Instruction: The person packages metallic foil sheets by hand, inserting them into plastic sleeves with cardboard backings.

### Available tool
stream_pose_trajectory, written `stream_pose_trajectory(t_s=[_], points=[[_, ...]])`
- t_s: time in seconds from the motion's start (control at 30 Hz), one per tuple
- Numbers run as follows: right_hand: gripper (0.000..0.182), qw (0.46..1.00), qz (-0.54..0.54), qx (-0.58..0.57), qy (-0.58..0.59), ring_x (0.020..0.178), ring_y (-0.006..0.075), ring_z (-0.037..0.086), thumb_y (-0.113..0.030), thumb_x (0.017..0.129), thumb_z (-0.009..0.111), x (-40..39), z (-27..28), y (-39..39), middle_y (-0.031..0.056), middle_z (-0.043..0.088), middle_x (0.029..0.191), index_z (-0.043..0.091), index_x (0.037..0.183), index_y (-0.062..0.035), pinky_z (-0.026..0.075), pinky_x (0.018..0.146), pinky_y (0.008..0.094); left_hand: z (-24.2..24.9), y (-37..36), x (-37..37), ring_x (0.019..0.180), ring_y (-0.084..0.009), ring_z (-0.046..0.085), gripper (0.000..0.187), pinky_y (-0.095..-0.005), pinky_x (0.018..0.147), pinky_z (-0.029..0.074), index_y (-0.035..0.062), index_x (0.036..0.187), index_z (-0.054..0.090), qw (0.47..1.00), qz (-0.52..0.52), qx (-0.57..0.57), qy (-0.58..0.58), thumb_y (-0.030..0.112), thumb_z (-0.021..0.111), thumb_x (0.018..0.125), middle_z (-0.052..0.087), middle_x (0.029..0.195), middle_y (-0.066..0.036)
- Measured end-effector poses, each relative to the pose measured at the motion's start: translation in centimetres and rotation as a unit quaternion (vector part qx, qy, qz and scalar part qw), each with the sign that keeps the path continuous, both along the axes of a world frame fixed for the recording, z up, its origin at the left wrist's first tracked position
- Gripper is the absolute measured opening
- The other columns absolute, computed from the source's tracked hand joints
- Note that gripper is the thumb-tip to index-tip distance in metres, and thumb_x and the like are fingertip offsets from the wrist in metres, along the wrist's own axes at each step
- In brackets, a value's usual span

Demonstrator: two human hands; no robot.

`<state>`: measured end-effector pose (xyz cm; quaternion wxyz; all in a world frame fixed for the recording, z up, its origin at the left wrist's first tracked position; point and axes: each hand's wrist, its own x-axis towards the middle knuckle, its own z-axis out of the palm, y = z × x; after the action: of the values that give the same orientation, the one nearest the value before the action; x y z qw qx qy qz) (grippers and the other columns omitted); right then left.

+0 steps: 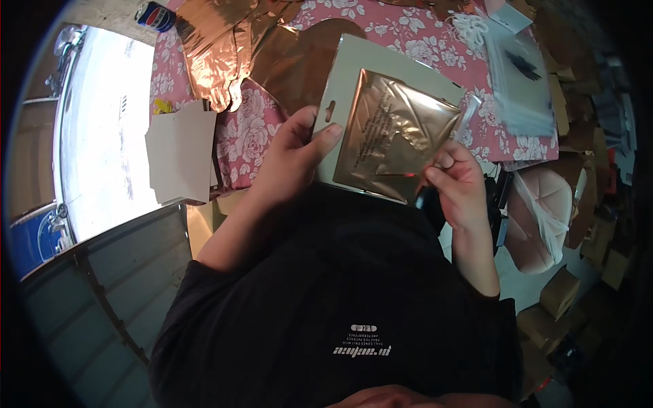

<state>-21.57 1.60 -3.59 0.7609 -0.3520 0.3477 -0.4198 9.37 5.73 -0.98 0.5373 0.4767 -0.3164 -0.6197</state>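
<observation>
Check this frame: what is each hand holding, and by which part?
The left hand holds the card by its left edge, thumb near the hang hole. The right hand pinches the foil at its lower right corner.

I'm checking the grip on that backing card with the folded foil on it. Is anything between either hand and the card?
Nothing visible. The left hand grips the card directly at its left edge, thumb on its face. The right hand pinches the folded gold foil at the lower right corner.
</observation>
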Motion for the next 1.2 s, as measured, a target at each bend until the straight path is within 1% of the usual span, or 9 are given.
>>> stream_pose_trajectory(t_s=[0.2,0.33,0.5,0.83,0.97,1.03,1.07,1.13,1.2], points=[[0.043,0.996,-0.035,-0.03,0.078,0.091,0.015,0.072,0.004,0.098,0.071,2.3,1.1,-0.4,0.0075,0.076,0.106,0.06,0.139,-0.0016,0.06,0.08,0.0295,1.0,0.3,-0.6,0.104,-0.008,0.065,0.038,-0.0282,0.095,0.053,0.0017,0.133,0.061,0.995,-0.063,0.014,-0.074,0.006,0.078,0.099,0.07,0.114,0.001],[0.047,1.0,-0.007,-0.009,0.027,0.098,0.0145,0.072,0.0,0.097,0.075,2.7,2.6,-0.7,0.0066,0.075,0.111,0.058,0.141,-0.0013,0.058,0.092,0.0297,0.7,0.0,-0.8,0.107,-0.0126,0.069,0.045,-0.0307,0.097,0.055,0.0012,0.137,0.057,0.999,0.005,-0.019,-0.051,0.004,0.078,0.098,0.073,0.119,-0.004],[0.06,0.997,0.009,-0.025,0.079,0.102,0.015,0.071,0.014,0.089,0.075,3.1,2.2,-0.1,0.0047,0.071,0.105,0.053,0.143,0.0001,0.058,0.095,0.0295,1.1,-0.1,-1.1,0.106,-0.0136,0.071,0.043,-0.0311,0.097,0.056,0.0007,0.136,0.057,0.998,0.031,-0.009,-0.051,0.002,0.076,0.098,0.073,0.118,-0.006],[0.075,0.991,-0.007,-0.063,0.114,0.099,0.0143,0.069,0.017,0.089,0.074,3.2,2.5,-0.1,0.005,0.068,0.105,0.041,0.153,0.0,0.056,0.093,0.0289,1.1,-0.9,-2.0,0.102,-0.0111,0.069,0.038,-0.0282,0.092,0.056,0.0009,0.133,0.058,0.996,0.039,-0.003,-0.081,0.003,0.075,0.099,0.073,0.113,-0.004],[0.082,0.995,0.009,-0.079,0.054,0.101,0.0136,0.067,0.016,0.088,0.075,2.7,1.6,-0.3,0.0071,0.068,0.112,0.036,0.157,-0.0026,0.055,0.092,0.0277,0.9,-1.7,-1.9,0.103,-0.0108,0.068,0.038,-0.0288,0.092,0.055,0.0006,0.131,0.059,0.996,0.037,-0.03,-0.07,0.004,0.077,0.098,0.072,0.113,-0.005],[0.085,0.987,0.047,-0.083,0.128,0.102,0.0135,0.066,0.014,0.087,0.078,1.4,2.1,-1.1,0.0082,0.068,0.119,0.036,0.158,-0.0058,0.056,0.089,0.0283,1.1,-2.3,-1.8,0.104,-0.0125,0.067,0.04,-0.0307,0.093,0.055,-0.0007,0.131,0.058,0.984,0.024,-0.039,-0.171,0.006,0.079,0.096,0.071,0.115,-0.006],[0.085,0.986,0.04,-0.094,0.132,0.102,0.0135,0.066,0.014,0.087,0.078,0.5,2.8,-2.0,0.0082,0.068,0.119,0.036,0.158,-0.0058,0.056,0.089,0.0283,1.4,-2.5,-1.8,0.104,-0.0125,0.067,0.04,-0.0307,0.093,0.055,-0.0007,0.131,0.058,0.984,0.02,-0.05,-0.167,0.006,0.079,0.096,0.071,0.115,-0.006],[0.079,0.929,0.047,-0.17,0.327,0.102,0.0129,0.066,0.012,0.088,0.078,-0.9,5.5,-4.1,0.0079,0.067,0.119,0.041,0.155,-0.0049,0.058,0.086,0.0287,2.5,-3.1,-1.6,0.106,-0.0147,0.067,0.044,-0.0323,0.096,0.054,-0.002,0.131,0.057,0.959,-0.003,-0.056,-0.279,0.006,0.08,0.095,0.07,0.117,-0.008],[0.048,0.909,-0.081,-0.194,0.36,0.102,0.013,0.065,0.006,0.095,0.073,-3.0,7.1,-8.4,0.008,0.068,0.12,0.056,0.139,-0.0002,0.058,0.086,0.0284,2.0,-4.3,-0.8,0.109,-0.0174,0.068,0.05,-0.0341,0.098,0.054,-0.0023,0.136,0.055,0.951,-0.018,-0.076,-0.299,0.006,0.08,0.094,0.071,0.118,-0.01]])
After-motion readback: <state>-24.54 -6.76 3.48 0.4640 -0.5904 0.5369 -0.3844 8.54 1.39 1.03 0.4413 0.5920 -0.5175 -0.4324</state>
